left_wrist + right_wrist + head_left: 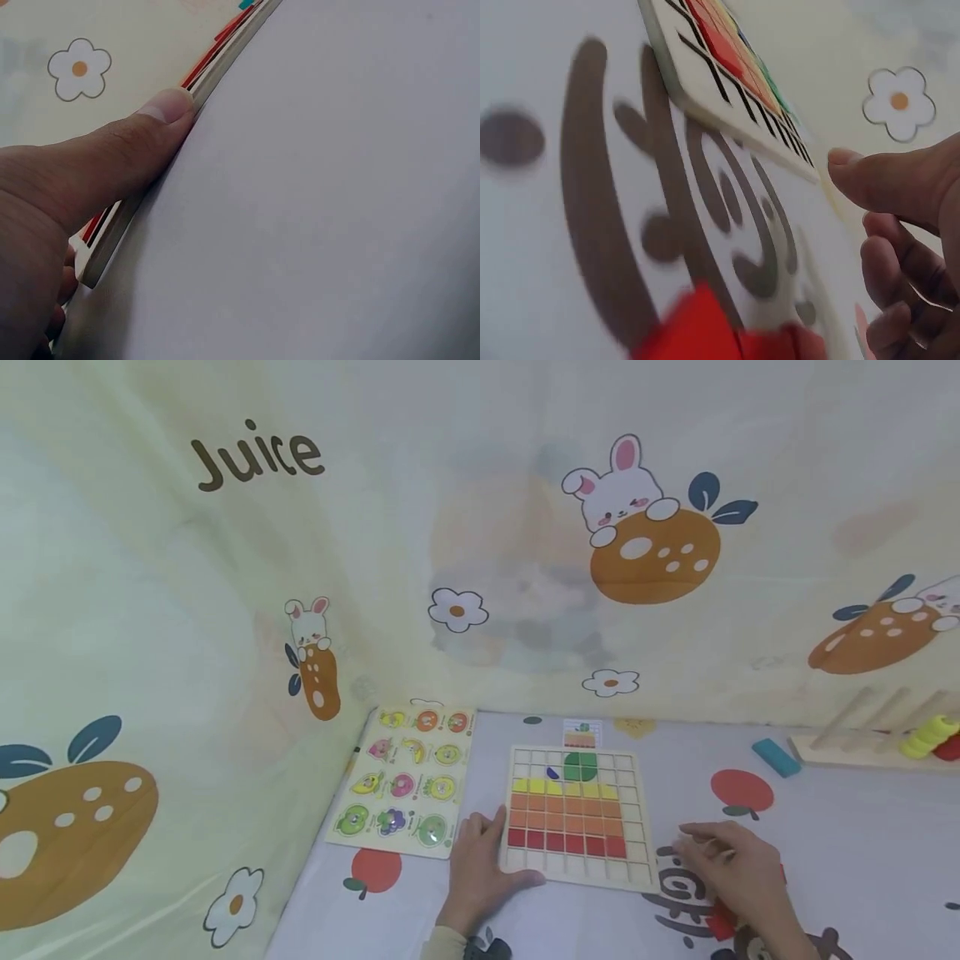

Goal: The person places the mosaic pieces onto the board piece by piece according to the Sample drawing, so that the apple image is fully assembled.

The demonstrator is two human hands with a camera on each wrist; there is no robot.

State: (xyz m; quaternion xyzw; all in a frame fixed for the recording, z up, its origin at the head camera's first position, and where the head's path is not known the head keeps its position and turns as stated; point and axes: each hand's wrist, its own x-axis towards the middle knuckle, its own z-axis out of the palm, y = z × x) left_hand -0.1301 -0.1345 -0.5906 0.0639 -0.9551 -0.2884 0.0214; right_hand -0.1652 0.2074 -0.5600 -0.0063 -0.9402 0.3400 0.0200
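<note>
A wooden grid board (636, 852) lies on the table, with rows of red, orange and yellow tiles, a green round shape (581, 767) and a small blue piece (553, 772) on it. My left hand (480, 877) holds its near left corner, thumb along the near edge and fingers at the left side. In the left wrist view, the thumb (169, 106) presses that edge. To the right of the board hovers my right hand (738, 868), its fingers loosely bent with nothing between them. Red pieces (722, 922) lie beside and partly under it, blurred in the right wrist view.
A fruit puzzle board (339, 837) lies to the left. Behind the grid board is a small picture card (582, 734). A teal block (777, 757) and a wooden peg rack (847, 752) with yellow rings (928, 737) are at the back right, before a printed curtain (517, 527).
</note>
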